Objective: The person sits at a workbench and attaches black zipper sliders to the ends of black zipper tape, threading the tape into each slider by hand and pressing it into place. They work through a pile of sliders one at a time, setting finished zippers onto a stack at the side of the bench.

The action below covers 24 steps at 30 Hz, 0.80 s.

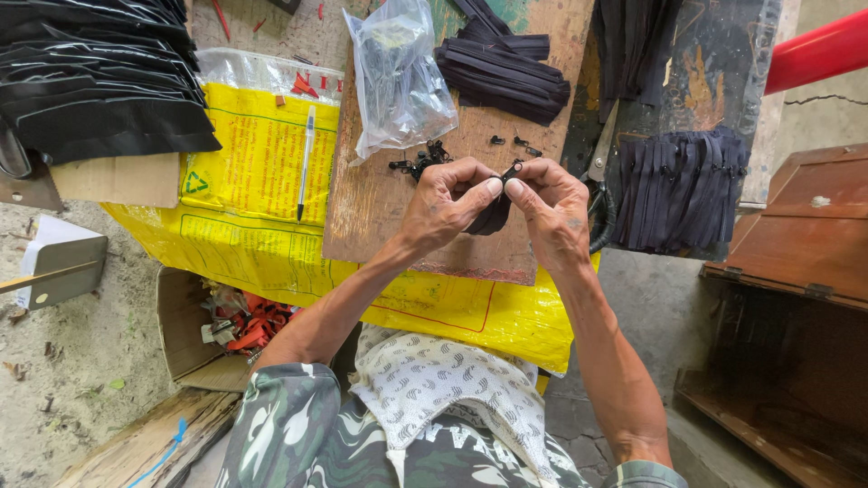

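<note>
The left hand (448, 203) and the right hand (547, 208) meet above the brown wooden board (380, 203) that lies on the table. Both are pinched narrow on one short black zipper strip (493, 215); the small black metal slider (512, 171) sits at its upper end, between the two thumbs.

Just behind the board's middle stands one clear plastic bag (398, 77), open at the top, with small dark pieces inside; I cannot count them. In front of the bag, on the board, lies a little heap of loose black sliders (423, 159), and about three more lie apart to its right.

Left of the board is one yellow plastic sack (253, 154) with one white pen (306, 163) on it. Below the sack, one open cardboard box (185, 330) holds red and grey scraps.

Right of the board hangs one row of dark blue zipper strips (678, 190), and one pair of scissors (599, 172) lies between them and the board.
</note>
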Each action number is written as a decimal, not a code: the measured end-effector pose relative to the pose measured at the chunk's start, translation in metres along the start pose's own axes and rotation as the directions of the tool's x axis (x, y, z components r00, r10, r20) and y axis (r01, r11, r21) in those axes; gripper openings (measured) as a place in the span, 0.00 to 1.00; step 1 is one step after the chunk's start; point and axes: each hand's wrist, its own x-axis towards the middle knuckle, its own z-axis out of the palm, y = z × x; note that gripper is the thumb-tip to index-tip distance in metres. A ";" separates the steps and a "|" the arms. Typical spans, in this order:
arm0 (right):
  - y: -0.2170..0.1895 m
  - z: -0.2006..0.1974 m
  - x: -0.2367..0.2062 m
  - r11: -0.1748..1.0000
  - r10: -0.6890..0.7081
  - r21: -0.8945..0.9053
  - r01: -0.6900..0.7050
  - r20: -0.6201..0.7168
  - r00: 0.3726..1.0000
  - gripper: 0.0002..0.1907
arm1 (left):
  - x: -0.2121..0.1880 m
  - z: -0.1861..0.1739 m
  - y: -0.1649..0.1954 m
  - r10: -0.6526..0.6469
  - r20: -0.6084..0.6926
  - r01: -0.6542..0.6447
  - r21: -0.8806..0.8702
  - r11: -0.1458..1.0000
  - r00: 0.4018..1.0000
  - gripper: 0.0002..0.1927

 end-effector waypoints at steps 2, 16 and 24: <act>-0.001 0.002 0.000 1.000 -0.004 0.001 0.004 -0.024 1.000 0.11 | 0.001 -0.001 0.000 -0.056 -0.005 0.056 -0.003 0.998 0.998 0.08; -0.015 0.002 -0.002 0.996 0.008 0.084 -0.018 0.114 0.993 0.19 | 0.006 -0.018 0.001 -0.087 0.162 0.109 -0.129 0.986 0.983 0.10; -0.025 -0.006 -0.004 0.995 0.099 0.011 -0.103 0.190 0.977 0.23 | 0.006 -0.021 0.008 -0.129 0.246 0.156 -0.092 0.983 0.961 0.11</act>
